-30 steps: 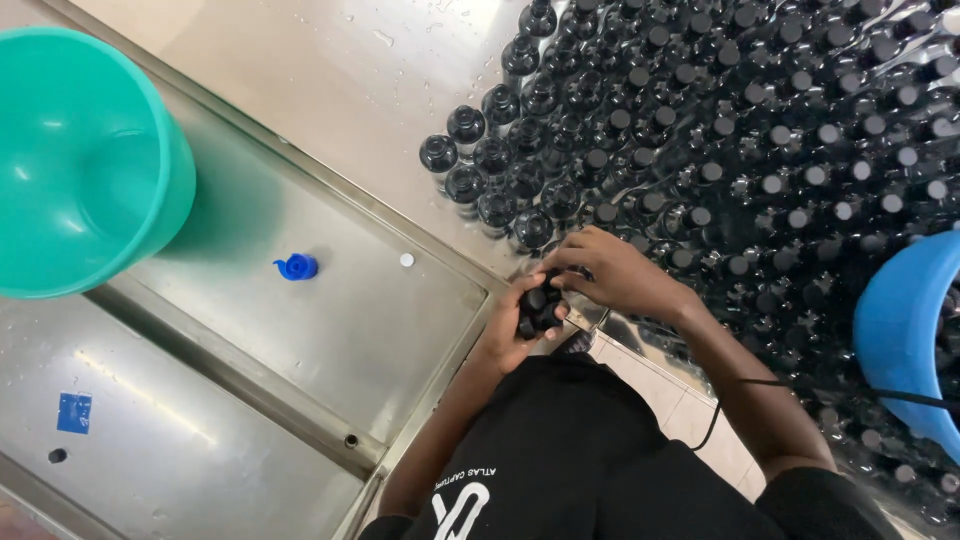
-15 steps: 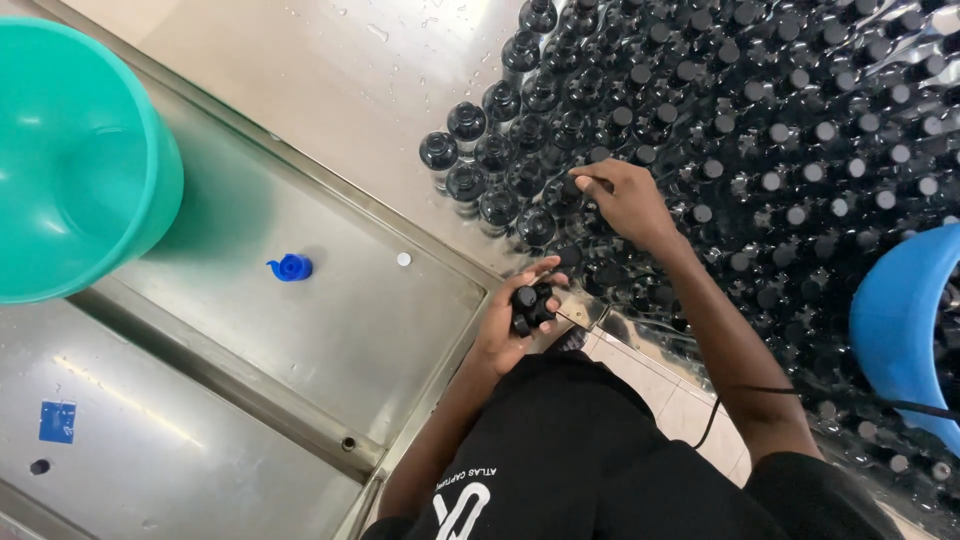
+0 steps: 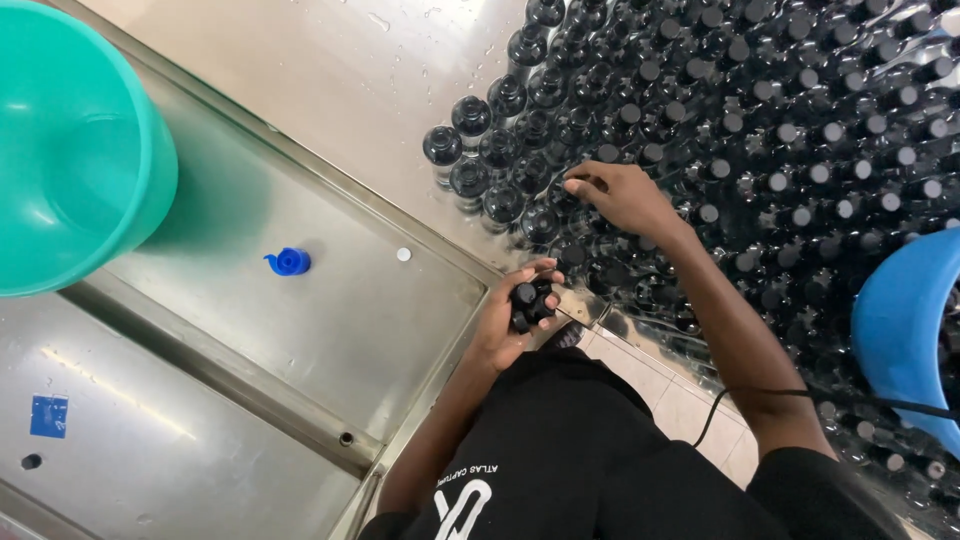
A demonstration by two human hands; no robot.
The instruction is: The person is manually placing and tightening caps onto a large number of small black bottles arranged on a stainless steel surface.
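My left hand (image 3: 508, 318) is curled around a small cluster of black bottle caps (image 3: 528, 303), held just above the edge of the steel sink. My right hand (image 3: 622, 196) reaches out over a dense crowd of clear bottles with black caps (image 3: 760, 130) on the wet steel counter. Its fingertips touch the top of one bottle near the front of the group. A few bottles (image 3: 470, 150) stand at the left fringe of the crowd.
A large green bucket (image 3: 70, 150) sits at the upper left over the steel sink basin (image 3: 330, 330). A small blue cap (image 3: 290, 262) lies in the basin. A blue tub (image 3: 915, 330) stands at the right edge. A black cable runs over my right arm.
My right hand left the left hand and moved up and out over the bottles. The left hand stayed near the sink edge with the caps.
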